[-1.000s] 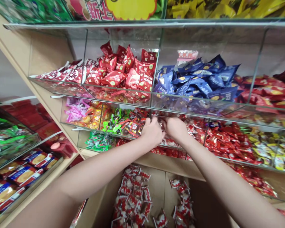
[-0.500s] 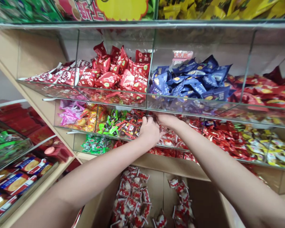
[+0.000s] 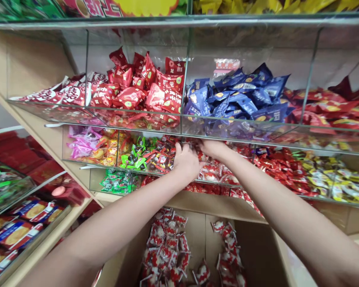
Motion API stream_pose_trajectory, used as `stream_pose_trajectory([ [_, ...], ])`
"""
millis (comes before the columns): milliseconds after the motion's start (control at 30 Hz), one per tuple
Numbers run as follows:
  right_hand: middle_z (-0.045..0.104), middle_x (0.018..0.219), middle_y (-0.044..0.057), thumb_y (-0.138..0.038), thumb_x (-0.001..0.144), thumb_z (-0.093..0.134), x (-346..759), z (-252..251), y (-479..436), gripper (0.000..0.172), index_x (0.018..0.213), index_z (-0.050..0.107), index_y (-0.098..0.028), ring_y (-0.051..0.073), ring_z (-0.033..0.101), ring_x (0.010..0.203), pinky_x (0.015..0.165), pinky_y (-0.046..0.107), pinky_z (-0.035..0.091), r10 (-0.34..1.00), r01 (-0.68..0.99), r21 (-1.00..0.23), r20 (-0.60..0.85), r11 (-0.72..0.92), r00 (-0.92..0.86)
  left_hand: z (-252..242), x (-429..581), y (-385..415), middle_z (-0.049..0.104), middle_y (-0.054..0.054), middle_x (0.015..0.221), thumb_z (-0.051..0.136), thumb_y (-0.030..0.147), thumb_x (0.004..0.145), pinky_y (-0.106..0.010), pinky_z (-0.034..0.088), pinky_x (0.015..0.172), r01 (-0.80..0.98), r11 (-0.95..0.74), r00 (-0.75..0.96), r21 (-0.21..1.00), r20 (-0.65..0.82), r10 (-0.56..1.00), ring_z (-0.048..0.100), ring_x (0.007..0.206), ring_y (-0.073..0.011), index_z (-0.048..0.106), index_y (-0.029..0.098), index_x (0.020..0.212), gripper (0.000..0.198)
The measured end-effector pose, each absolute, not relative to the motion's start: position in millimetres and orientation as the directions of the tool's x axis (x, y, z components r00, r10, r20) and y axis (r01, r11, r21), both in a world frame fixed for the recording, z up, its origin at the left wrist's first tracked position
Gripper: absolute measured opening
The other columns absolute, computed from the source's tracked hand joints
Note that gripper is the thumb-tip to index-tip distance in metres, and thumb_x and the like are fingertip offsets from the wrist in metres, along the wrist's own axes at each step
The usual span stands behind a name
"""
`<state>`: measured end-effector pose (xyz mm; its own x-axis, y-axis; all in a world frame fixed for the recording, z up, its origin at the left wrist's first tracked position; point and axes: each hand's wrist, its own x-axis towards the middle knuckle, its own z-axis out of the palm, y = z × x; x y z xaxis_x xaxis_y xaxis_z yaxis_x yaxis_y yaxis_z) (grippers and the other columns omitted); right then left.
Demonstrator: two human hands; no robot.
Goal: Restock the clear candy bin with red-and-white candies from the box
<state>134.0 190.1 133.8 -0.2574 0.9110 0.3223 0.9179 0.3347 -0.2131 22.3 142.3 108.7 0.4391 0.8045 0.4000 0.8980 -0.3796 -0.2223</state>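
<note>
Both hands reach under the glass shelf into a compartment of red-and-white wrapped candies (image 3: 212, 173). My left hand (image 3: 187, 162) is at the compartment's left part, back toward me, fingers apart and thumb out to the right; nothing shows in it. Beside it, my right hand (image 3: 212, 149) reaches in from the right with its fingers bent away behind the left hand's tips and the shelf edge, so its grip is hidden. Left of my left hand lie dark-and-red wrapped candies (image 3: 160, 158) and green-and-black ones (image 3: 134, 155).
Below my arms stands an open cardboard box (image 3: 197, 235) with more red-and-white candies (image 3: 164, 255). Above, a glass shelf holds red packets (image 3: 131, 95) and blue packets (image 3: 239, 95). Red candies (image 3: 281, 169) and yellow-white ones (image 3: 347, 179) fill bins at right. Biscuit packs (image 3: 14, 235) sit lower left.
The view has shifted slightly, so the shelves appear a little higher and further left. Both hands stay in the same compartment, with the right hand's fingers moved very slightly.
</note>
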Motion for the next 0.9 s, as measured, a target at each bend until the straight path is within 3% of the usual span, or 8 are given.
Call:
stream_pose_trajectory([
  [133, 0.066, 0.095, 0.009, -0.018, 0.081, 0.044, 171.0, 118.2, 140.7, 0.023, 0.094, 0.062, -0.015, 0.02, 0.057, 0.088, 0.081, 0.031, 0.038, 0.822, 0.876, -0.11, 0.415, 0.47, -0.39, 115.9, -5.2, 119.9, 0.058, -0.012, 0.101, 0.039, 0.028, 0.086, -0.045, 0.029, 0.083, 0.829, -0.499, 0.554, -0.252, 0.484, 0.677, 0.042, 0.098, -0.0266, 0.056, 0.015, 0.105, 0.029],
  [300, 0.065, 0.085, 0.009, -0.022, 0.082, 0.046, 192.2, 90.3, 97.4, 0.019, 0.086, 0.063, -0.014, 0.019, 0.054, 0.08, 0.078, 0.033, 0.039, 0.735, 0.829, -0.101, 0.53, 0.55, -0.423, 104.0, -30.5, 107.4, 0.058, -0.008, 0.086, 0.043, 0.02, 0.084, -0.036, 0.031, 0.064, 0.775, -0.552, 0.632, -0.309, 0.401, 0.663, 0.043, 0.086, -0.024, 0.06, 0.019, 0.087, 0.018],
  [500, 0.062, 0.086, 0.009, -0.023, 0.088, 0.039, 149.8, 85.5, 99.4, 0.026, 0.092, 0.062, -0.014, 0.019, 0.049, 0.082, 0.077, 0.031, 0.037, 0.736, 0.826, -0.022, 0.468, 0.564, -0.49, 89.6, -26.9, 112.5, 0.056, -0.008, 0.085, 0.043, 0.018, 0.084, -0.035, 0.033, 0.066, 0.755, -0.56, 0.655, -0.342, 0.359, 0.664, 0.043, 0.088, -0.0233, 0.06, 0.015, 0.085, 0.017],
  [700, 0.056, 0.096, 0.01, -0.026, 0.087, 0.04, 128.7, 86.4, 125.2, 0.025, 0.101, 0.059, -0.018, 0.021, 0.045, 0.087, 0.075, 0.03, 0.037, 0.757, 0.843, 0.092, 0.397, 0.531, -0.519, 82.3, -24.9, 102.1, 0.056, -0.009, 0.094, 0.038, 0.023, 0.086, -0.036, 0.035, 0.072, 0.754, -0.592, 0.656, -0.285, 0.376, 0.654, 0.044, 0.092, -0.0225, 0.053, 0.014, 0.108, 0.028],
  [900, 0.058, 0.083, 0.011, -0.027, 0.087, 0.038, 124.3, 90.9, 131.2, 0.026, 0.088, 0.061, -0.015, 0.023, 0.047, 0.081, 0.071, 0.031, 0.036, 0.772, 0.862, 0.196, 0.382, 0.468, -0.507, 73.0, -26.6, 91.6, 0.056, -0.009, 0.1, 0.036, 0.025, 0.087, -0.036, 0.036, 0.074, 0.743, -0.616, 0.668, -0.262, 0.357, 0.653, 0.044, 0.095, -0.022, 0.049, 0.015, 0.112, 0.03],
])
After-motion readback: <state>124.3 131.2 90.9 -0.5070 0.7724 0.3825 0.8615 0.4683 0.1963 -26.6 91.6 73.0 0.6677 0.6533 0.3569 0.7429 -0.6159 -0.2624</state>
